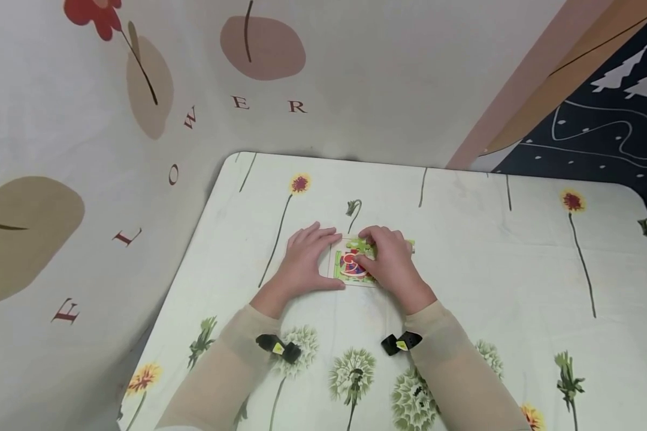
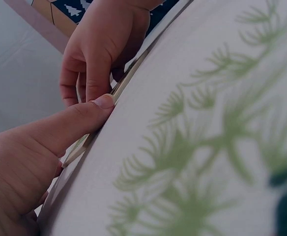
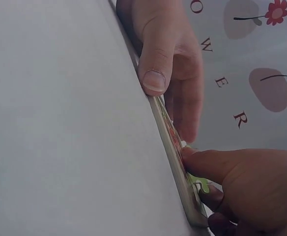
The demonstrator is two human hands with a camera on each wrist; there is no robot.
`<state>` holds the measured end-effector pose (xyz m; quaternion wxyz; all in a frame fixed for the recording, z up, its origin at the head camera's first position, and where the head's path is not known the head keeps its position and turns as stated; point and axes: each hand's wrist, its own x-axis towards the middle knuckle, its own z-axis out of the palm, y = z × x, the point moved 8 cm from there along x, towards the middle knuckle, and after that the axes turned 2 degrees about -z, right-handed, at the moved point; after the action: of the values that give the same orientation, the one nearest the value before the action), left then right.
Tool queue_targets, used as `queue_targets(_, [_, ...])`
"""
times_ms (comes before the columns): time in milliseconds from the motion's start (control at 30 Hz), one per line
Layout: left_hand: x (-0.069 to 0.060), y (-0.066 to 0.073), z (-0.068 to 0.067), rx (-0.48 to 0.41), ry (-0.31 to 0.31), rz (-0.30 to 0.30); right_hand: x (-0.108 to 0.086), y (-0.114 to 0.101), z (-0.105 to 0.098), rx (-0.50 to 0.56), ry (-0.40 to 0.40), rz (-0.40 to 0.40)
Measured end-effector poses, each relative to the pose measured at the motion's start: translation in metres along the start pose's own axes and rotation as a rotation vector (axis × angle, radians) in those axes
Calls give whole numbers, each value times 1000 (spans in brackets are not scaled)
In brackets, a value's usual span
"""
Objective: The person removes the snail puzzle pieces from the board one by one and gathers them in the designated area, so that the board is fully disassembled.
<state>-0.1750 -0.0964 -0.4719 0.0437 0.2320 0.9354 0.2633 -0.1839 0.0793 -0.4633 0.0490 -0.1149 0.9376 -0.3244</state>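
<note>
A small flat board (image 1: pixel 331 263) with a colourful red, purple and green picture lies on the patterned cloth. My left hand (image 1: pixel 307 258) spans its left end, thumb on the near edge and fingers at the far edge; the left wrist view shows the thumb (image 2: pixel 103 102) against the board's rim. Bent over the right part is my right hand (image 1: pixel 393 263), its thumb touching the red picture. A green piece (image 1: pixel 411 245) sticks out beyond the right hand, and in the right wrist view a green piece (image 3: pixel 200 184) shows between its thumb and curled fingers. The palm hides the board's right end.
The table (image 1: pixel 496 269) is covered by a white cloth printed with flowers and dandelions. Behind it and on the left hangs a pale curtain (image 1: pixel 356 120) with printed letters; a dark panel (image 1: pixel 577 131) with white trees is at the back right.
</note>
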Motion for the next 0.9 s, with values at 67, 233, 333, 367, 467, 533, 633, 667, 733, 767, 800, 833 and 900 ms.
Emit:
queue_targets(67, [0,0,0,-2,-1,-1,-1,0,0,-6,0,-6])
queue_targets(233, [0,0,1,0,-2,0,-1,0,0,-25,-10,-6])
queue_targets(333, [0,-1,1,5,0,5,-1,0,0,-17,-19,11])
queue_targets(367, [0,-1,1,6,1,7,-2,0,0,-16,-21,15])
queue_targets(467, [0,-1,1,5,4,9,-2,-1,1,-24,-20,19])
queue_targets(533, [0,-1,1,3,7,9,-2,-2,1,-34,-17,13])
queue_targets(633, [0,-1,1,2,7,7,-2,-5,2,-58,-8,-10])
queue_targets(667, [0,-2,1,2,6,7,-2,-6,2,-69,-4,-19])
queue_targets(733, [0,-2,1,3,5,7,-3,-8,3,-102,0,-44])
queue_targets(767, [0,-1,1,6,6,9,-3,-9,4,-115,3,-55])
queue_targets(800, [0,-1,1,9,7,11,-3,-10,4,-128,4,-65])
queue_targets(833, [0,-1,1,8,8,12,-3,-11,5,-137,3,-73])
queue_targets(900, [0,0,0,8,11,16,-4,-12,6,-151,-1,-89])
